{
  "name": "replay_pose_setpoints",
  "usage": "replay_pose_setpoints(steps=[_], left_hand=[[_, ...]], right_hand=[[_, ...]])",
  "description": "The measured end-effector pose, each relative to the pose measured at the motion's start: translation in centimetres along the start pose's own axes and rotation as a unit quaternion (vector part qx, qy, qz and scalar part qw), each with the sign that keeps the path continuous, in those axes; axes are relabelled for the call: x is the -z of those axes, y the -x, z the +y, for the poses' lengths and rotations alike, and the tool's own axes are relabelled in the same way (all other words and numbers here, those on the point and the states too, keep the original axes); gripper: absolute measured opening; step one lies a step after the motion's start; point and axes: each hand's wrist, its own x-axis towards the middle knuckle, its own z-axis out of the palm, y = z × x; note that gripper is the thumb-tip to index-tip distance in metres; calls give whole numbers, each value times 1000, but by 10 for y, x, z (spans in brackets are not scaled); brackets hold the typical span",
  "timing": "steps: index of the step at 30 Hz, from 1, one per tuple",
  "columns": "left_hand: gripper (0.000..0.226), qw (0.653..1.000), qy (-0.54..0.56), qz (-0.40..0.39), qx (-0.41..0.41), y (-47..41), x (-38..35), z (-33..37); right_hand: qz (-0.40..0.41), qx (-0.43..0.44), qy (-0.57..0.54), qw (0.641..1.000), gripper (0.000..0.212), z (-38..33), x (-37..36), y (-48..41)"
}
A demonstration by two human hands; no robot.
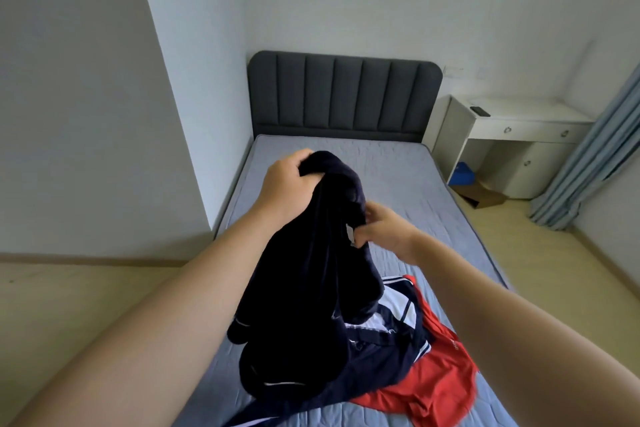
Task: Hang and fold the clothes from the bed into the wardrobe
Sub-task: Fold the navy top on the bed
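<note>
Gripping navy garment [311,270] above bed [398,177], left hand [284,184] fingers curled tight round its bunched top. Pinching fabric by white tag just below with right hand [384,230] fingers and thumb. Hanging below fingers down onto navy-and-white jacket [391,333], touching red shirt [440,381], both on bed.
</note>
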Motion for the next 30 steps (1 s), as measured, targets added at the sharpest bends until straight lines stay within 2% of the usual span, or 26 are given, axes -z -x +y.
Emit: replay_pose_setpoints(steps=[2,4,7,10,13,16,19,21,24,27,30], left_hand=[[14,999,8,30,-12,-1,-2,11],[11,999,7,45,-30,-2,-2,20],[8,997,38,52,-46,-3,3,26],[5,993,35,105,-38,-8,11,18],[5,984,-43,164,-47,-14,19,-1],[8,979,-97,177,-34,-20,29,-19],[18,973,-143,183,-8,-25,46,-33],[21,971,-168,170,7,-26,56,-41],[22,968,-216,131,17,-28,65,-48],[22,956,-288,54,-12,-29,71,-52],[24,933,-358,-8,-31,-28,75,-50]], right_hand=[[-3,-59,87,994,44,29,-11,2],[-6,-104,103,989,37,58,-24,1],[89,-137,133,977,23,86,-37,-3],[221,-161,74,959,23,79,-24,-1],[372,-110,24,921,28,40,11,1],[434,-3,17,901,21,-9,48,2],[423,72,155,890,13,-33,79,8],[358,73,299,881,17,-34,97,14],[234,43,480,844,22,-26,119,22],[211,0,505,837,22,-21,138,31],[216,-64,478,849,46,-20,150,45]])
